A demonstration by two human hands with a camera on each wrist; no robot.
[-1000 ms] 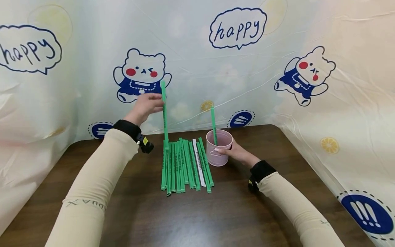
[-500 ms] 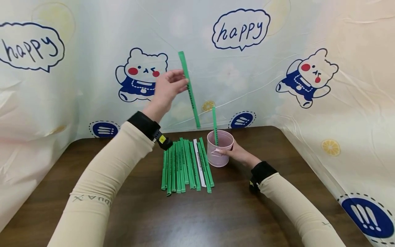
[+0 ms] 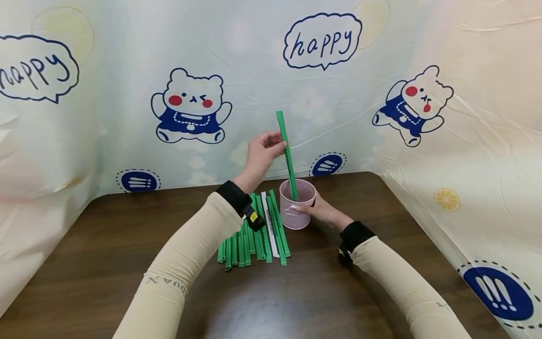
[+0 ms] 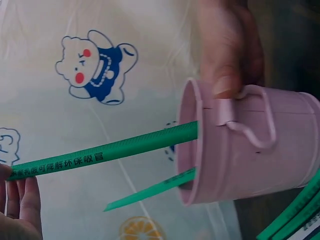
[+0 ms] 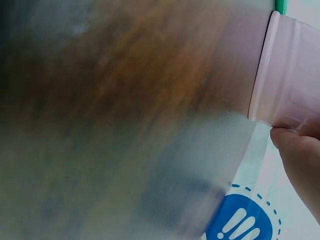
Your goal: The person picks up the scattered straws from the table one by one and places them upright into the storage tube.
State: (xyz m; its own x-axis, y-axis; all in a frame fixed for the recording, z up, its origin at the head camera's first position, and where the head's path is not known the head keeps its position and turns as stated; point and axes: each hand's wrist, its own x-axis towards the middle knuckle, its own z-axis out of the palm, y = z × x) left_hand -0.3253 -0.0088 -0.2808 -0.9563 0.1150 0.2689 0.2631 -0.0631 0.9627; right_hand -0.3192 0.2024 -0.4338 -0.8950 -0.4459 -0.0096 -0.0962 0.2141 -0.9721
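My left hand [image 3: 259, 159] pinches a green paper-wrapped drinking straw [image 4: 107, 152] near its upper end. The straw's lower end is inside the mouth of a small pink metal bucket [image 3: 292, 219], past the rim. A second wrapped straw [image 4: 150, 192] leans in the same bucket, its top sticking out. My right hand [image 3: 323, 212] grips the bucket from the right side, thumb by the small wire handle [image 4: 270, 120]; its other fingers are mostly hidden behind. In the right wrist view the bucket's side [image 5: 285, 75] rises beside the thumb.
Left of the bucket lies a row of several green wrapped straws [image 3: 241, 249] with one white straw [image 3: 272, 230], partly covered by my left wrist. They lie on a dark brown wooden table [image 3: 296, 301]. A printed cloth [image 3: 254, 56] hangs behind the table.
My left hand has lifted the straw off the row, carried it right and lowered its end into the bucket. The right hand has stayed on the bucket.
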